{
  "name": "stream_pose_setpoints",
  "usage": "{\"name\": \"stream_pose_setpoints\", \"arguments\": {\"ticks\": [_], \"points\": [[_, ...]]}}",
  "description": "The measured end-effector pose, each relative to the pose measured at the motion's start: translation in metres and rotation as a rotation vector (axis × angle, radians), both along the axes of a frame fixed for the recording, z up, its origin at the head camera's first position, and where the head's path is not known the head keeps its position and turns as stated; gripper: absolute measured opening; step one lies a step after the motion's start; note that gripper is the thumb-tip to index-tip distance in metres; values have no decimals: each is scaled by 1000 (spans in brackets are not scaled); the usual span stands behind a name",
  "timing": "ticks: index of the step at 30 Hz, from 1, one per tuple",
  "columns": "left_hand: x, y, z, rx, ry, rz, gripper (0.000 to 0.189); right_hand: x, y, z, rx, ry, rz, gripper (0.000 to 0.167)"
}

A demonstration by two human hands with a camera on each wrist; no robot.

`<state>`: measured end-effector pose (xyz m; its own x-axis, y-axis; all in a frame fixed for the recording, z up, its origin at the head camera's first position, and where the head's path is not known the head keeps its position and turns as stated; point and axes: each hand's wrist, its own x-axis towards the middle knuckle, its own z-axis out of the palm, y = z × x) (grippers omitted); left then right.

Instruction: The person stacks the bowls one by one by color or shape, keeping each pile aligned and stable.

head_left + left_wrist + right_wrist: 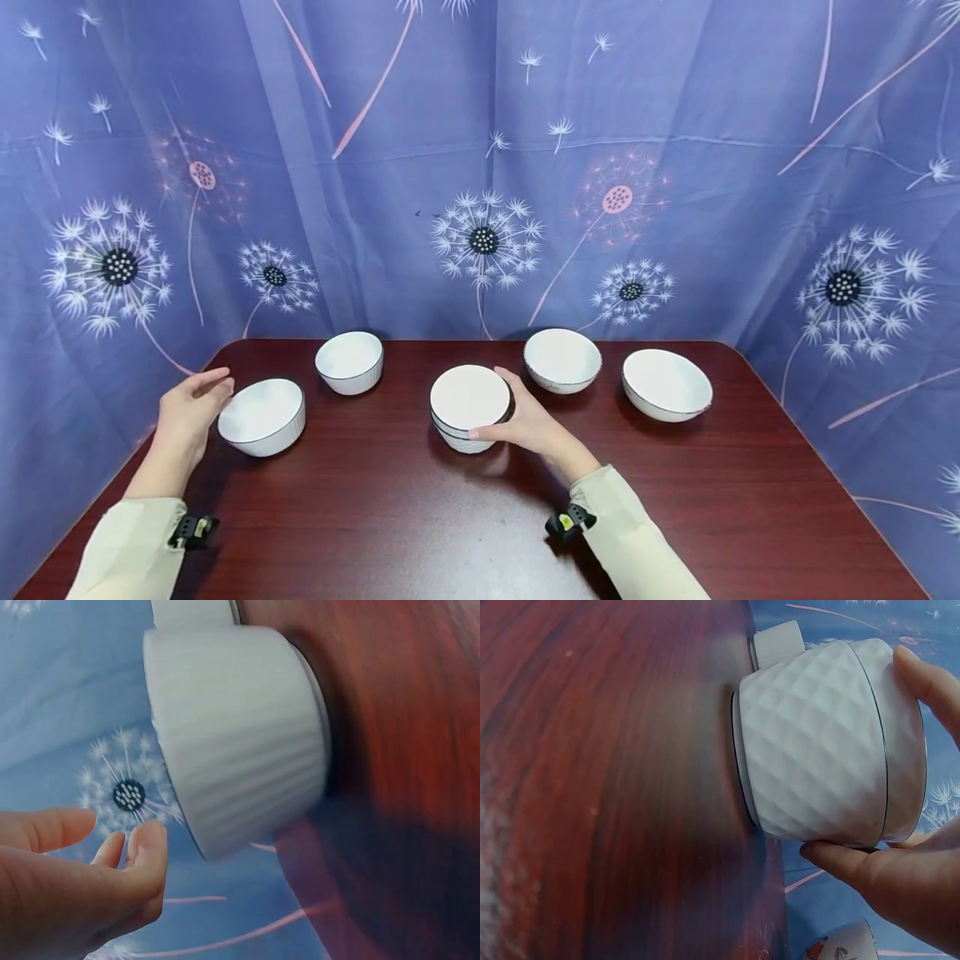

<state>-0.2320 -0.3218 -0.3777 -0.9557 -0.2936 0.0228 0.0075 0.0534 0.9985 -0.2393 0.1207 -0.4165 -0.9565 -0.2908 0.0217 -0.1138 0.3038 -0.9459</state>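
Near the middle of the table stand two white nested bowls; the upper bowl (pixel 470 397) has a dark rim, and the lower bowl (pixel 810 742) shows a diamond-textured wall. My right hand (pixel 528 421) grips this stack from its right side, thumb at the front and fingers behind. On the left, a white ribbed bowl (pixel 272 437) with a dark rim stands upright. My left hand (pixel 191 412) hovers at that bowl's left side, fingers loosely bent and holding nothing. In the left wrist view a small gap shows between the fingertips (pixel 150 840) and the ribbed bowl.
Another ribbed bowl (pixel 350 377) stands at the back left. Two wider white bowls stand at the back right: one nearer the middle (pixel 562 362), one farther right (pixel 666 387). A blue dandelion-print curtain (pixel 390 217) surrounds the back and sides of the dark red wooden table (pixel 390 517).
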Motion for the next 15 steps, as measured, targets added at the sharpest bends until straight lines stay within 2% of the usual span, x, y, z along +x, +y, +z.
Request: {"name": "stream_pose_setpoints", "arguments": {"ticks": [2,8,12,15], "points": [[0,-5,-3,-66,-52,-4,18,-1,0,0,1,-1,1,106],[2,-16,-8,-241,-152,-32,50,-2,-1,-2,0,-5,6,106],[3,-23,-9,-290,-205,-32,55,0,0,-1,9,-1,-5,107],[1,-29,-12,-287,-253,-78,59,0,0,-1,4,-4,-14,108]]}}
